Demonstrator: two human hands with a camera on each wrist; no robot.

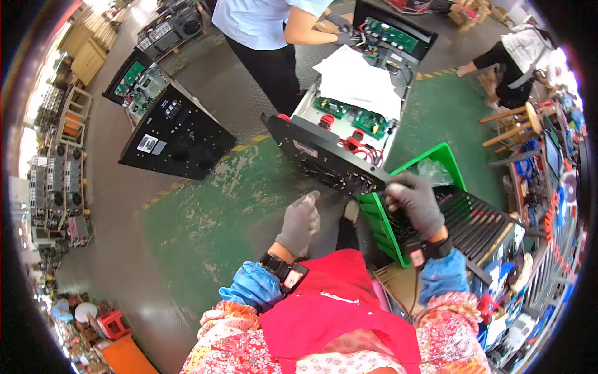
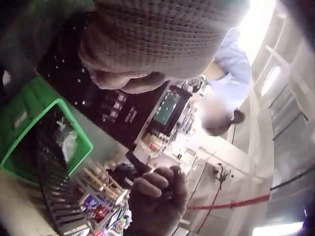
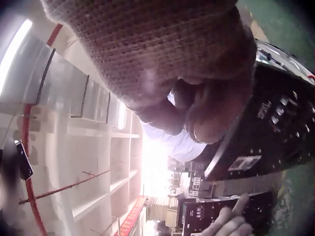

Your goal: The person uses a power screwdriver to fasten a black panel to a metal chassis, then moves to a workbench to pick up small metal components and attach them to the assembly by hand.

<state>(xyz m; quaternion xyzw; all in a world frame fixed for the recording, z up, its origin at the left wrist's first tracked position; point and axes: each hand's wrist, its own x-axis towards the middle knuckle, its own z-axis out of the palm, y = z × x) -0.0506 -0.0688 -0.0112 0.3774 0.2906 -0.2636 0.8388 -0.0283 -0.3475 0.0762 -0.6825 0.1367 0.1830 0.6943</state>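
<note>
My gloved left hand (image 1: 299, 221) is held out low in front of the black perforated panel (image 1: 317, 156), its fingers loosely curled and nothing visible in them. The gloved right hand (image 1: 414, 202) is raised by the panel's right corner, fingers bent in with the thumb against them; no object shows in its grasp. The panel is the upright end of an open equipment chassis. Inside that chassis lie green circuit boards (image 1: 372, 123) and red cables (image 1: 355, 142), with white paper sheets (image 1: 358, 81) spread on top.
A green crate (image 1: 389, 234) stands under my right hand, a black slatted grille (image 1: 476, 221) over its edge. Another black-panelled unit (image 1: 180, 134) is at the left. A person in a light blue shirt (image 1: 261, 22) works at the far end of the chassis. Wooden stools (image 1: 517, 128) are at the right.
</note>
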